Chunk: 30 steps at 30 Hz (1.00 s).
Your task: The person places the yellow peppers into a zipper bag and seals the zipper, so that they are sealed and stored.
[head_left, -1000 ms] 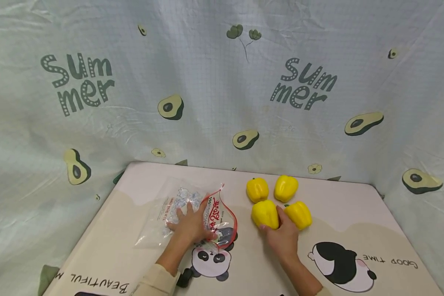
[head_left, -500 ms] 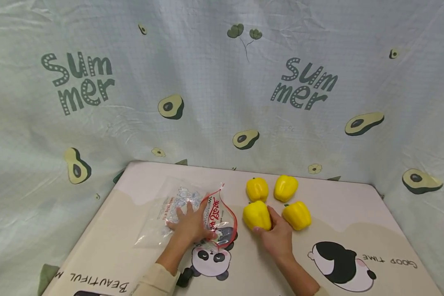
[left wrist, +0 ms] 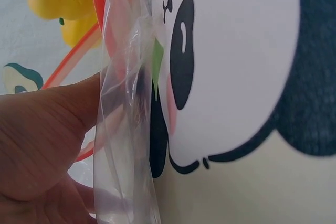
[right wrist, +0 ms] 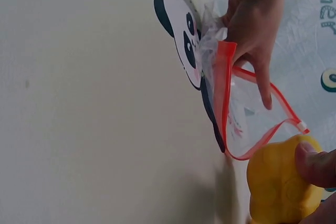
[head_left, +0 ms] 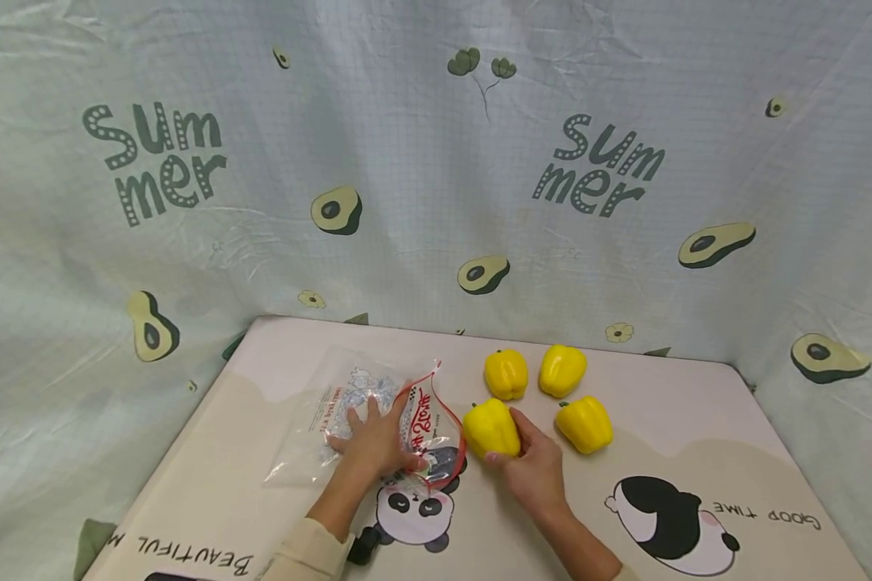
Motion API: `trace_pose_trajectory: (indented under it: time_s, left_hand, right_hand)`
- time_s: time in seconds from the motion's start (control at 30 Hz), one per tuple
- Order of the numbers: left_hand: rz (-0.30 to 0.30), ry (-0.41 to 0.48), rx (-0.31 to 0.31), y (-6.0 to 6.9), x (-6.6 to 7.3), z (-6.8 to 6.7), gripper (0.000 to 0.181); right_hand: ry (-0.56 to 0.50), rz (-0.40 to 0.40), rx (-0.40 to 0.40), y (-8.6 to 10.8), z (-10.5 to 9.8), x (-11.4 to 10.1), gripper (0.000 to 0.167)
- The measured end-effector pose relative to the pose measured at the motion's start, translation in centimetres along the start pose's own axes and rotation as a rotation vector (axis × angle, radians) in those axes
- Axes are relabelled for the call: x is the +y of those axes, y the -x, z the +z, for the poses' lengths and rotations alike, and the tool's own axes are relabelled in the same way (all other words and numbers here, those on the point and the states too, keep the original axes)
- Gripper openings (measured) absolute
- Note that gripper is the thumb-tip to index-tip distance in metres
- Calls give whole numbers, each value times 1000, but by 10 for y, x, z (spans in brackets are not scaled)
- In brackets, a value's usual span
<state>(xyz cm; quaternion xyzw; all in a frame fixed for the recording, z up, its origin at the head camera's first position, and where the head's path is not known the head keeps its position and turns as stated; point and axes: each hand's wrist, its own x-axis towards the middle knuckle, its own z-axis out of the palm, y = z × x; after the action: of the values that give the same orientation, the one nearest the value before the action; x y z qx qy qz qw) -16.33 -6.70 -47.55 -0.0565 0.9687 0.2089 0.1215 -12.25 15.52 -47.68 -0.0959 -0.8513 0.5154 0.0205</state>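
A clear zip bag (head_left: 312, 440) with a red-edged mouth lies on the table, its mouth gaping toward the right. My left hand (head_left: 371, 442) rests on it with spread fingers. In the left wrist view, bag plastic (left wrist: 123, 150) stands up beside that hand's thumb. My right hand (head_left: 538, 474) grips a yellow bell pepper (head_left: 491, 428) by its right side, near the bag's mouth. The right wrist view shows this pepper (right wrist: 283, 182) close to the red zip edge (right wrist: 224, 95), with a thumb on it.
Other yellow bell peppers stand behind and to the right: one at the back (head_left: 505, 374), another beside it (head_left: 562, 370) and a third (head_left: 584, 424) nearer. A fabric backdrop (head_left: 407, 161) rises behind the table. A dark-edged object (head_left: 170, 576) shows at the front left edge.
My right hand has moved left with the pepper, away from the other peppers and up to the bag's mouth. The left hand and the bag have stayed put.
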Motion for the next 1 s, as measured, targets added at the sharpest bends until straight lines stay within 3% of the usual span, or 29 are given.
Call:
trace_pose_trajectory:
  time_s: [0.33,0.73,1.0]
  left_hand:
    - [7,2,5,-1,2,-1,118]
    - [5,-7,-4,-2,0,1,119]
    - [8,-11,-8,-4,1,1,118]
  right_hand:
    - [25,-33,-6,2,4,-8,79]
    - [-10,-76,-48,2,14,-15,78]
    - [-63,-60,-99,3,23,-16,77]
